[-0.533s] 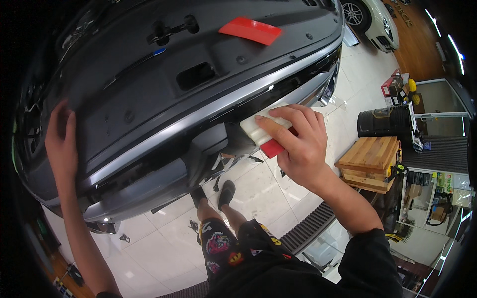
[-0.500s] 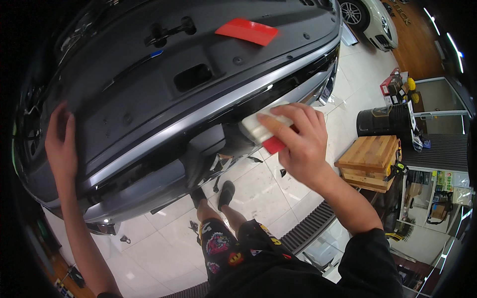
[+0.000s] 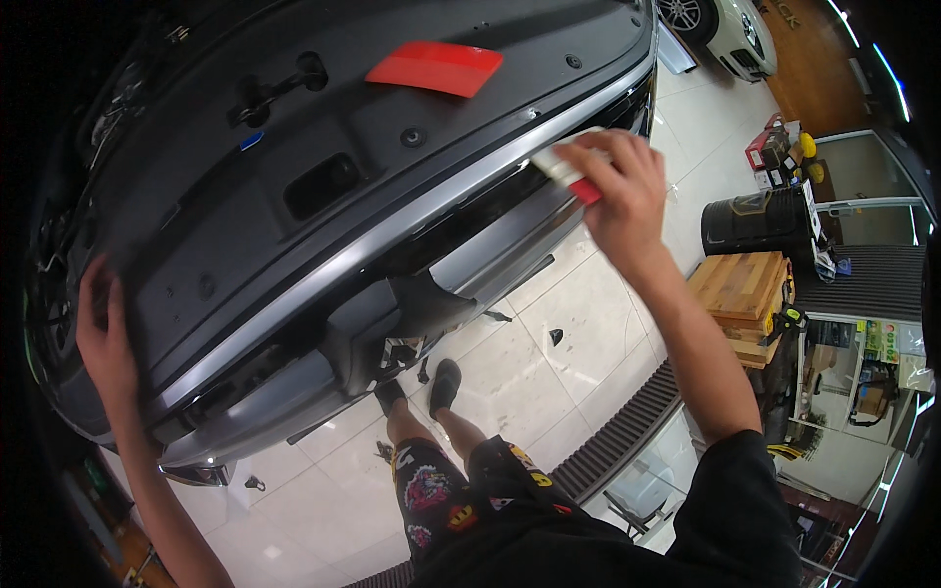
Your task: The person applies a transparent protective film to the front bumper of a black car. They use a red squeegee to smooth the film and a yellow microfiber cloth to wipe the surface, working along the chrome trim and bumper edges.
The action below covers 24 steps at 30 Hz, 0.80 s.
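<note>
My right hand [image 3: 632,201] is closed around a squeegee [image 3: 557,167], pale on top with a red lower part. It is held at the right half of a car's front, over the silver trim strip [image 3: 392,223] and the dark gap below it. Whether the squeegee touches the strip, I cannot tell. At the strip's left end, my left hand [image 3: 106,343] lies by the edge of the black front cover [image 3: 235,235], fingers and thumb apart. A flat red piece [image 3: 436,69] rests on that cover, with a small blue-tipped item [image 3: 252,140] farther left.
Below the strip, the grey bumper [image 3: 520,240] juts out over a tiled floor [image 3: 578,304] with small dark parts. To the right stand a wooden box [image 3: 735,294] and a black drum [image 3: 750,227]. A white car [image 3: 725,39] is at the far right.
My right hand has moved the squeegee up and to the right along the car's front. The left hand stays at the left end while the view has shifted slightly.
</note>
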Each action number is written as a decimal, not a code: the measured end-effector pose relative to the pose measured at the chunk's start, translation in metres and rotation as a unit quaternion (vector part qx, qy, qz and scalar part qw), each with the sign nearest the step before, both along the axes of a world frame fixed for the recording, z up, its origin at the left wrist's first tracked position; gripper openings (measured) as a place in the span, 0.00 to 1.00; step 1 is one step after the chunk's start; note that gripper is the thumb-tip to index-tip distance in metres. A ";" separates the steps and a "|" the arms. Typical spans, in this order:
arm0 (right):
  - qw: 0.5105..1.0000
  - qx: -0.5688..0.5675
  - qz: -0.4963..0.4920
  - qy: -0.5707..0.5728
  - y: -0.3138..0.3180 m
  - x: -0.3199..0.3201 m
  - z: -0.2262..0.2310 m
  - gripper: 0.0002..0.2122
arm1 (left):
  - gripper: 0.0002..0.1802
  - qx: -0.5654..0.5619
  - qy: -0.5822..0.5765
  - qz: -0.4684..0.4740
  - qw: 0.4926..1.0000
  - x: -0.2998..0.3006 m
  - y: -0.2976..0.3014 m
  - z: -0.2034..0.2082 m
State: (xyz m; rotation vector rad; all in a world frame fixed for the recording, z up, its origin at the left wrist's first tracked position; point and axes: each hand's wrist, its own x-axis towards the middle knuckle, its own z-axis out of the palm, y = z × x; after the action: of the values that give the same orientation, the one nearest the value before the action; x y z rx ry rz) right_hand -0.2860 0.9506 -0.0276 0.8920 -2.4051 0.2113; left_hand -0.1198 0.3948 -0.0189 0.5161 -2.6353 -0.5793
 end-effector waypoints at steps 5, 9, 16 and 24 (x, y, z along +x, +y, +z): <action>0.997 0.002 -0.063 0.048 0.054 -0.025 0.016 0.24 | 0.24 -0.017 0.005 -0.010 1.000 -0.005 -0.002 0.000; 0.996 -0.084 -0.019 0.017 0.039 0.006 0.013 0.23 | 0.25 0.008 -0.005 0.008 1.000 0.004 -0.009 0.003; 0.965 -0.191 0.061 -0.170 -0.014 0.089 0.012 0.21 | 0.22 0.017 0.009 -0.008 1.000 0.002 0.004 0.010; 0.707 -0.406 -0.002 -0.579 -0.045 0.172 0.027 0.12 | 0.17 0.041 0.040 -0.022 0.998 0.001 0.023 0.017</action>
State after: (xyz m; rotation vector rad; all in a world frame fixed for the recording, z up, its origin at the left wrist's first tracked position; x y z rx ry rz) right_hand -0.1143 0.9052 -0.0010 0.2643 -2.7369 2.1909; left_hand -0.1184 0.4181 -0.0015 0.4493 -2.5627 -0.7083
